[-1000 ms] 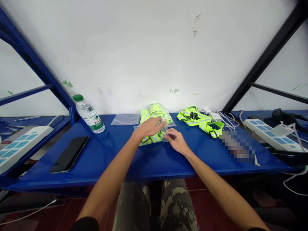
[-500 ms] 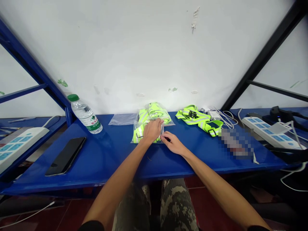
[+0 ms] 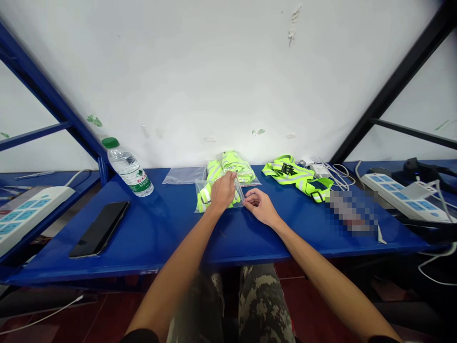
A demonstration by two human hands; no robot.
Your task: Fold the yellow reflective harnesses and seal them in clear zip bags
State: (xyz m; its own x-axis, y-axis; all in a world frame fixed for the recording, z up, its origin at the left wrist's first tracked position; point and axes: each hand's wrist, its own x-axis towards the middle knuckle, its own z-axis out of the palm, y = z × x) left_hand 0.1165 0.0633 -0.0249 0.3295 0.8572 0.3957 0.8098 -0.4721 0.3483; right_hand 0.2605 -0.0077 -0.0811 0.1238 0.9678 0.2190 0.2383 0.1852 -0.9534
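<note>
While our left hand (image 3: 222, 193) grips the bag (image 3: 239, 189) at the upper end of its right edge, our right hand (image 3: 260, 206) pinches the lower end. The bag lies on the counter (image 3: 160, 228), a yellow-green strap (image 3: 204, 196) inside, just before the bagged straps (image 3: 237, 166); a loose strap (image 3: 296, 178) sits near our right.

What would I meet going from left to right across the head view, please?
White power strip, water bottle, flat clear bag, left hand, right hand, loose yellow-green strap, second power strip.
</note>
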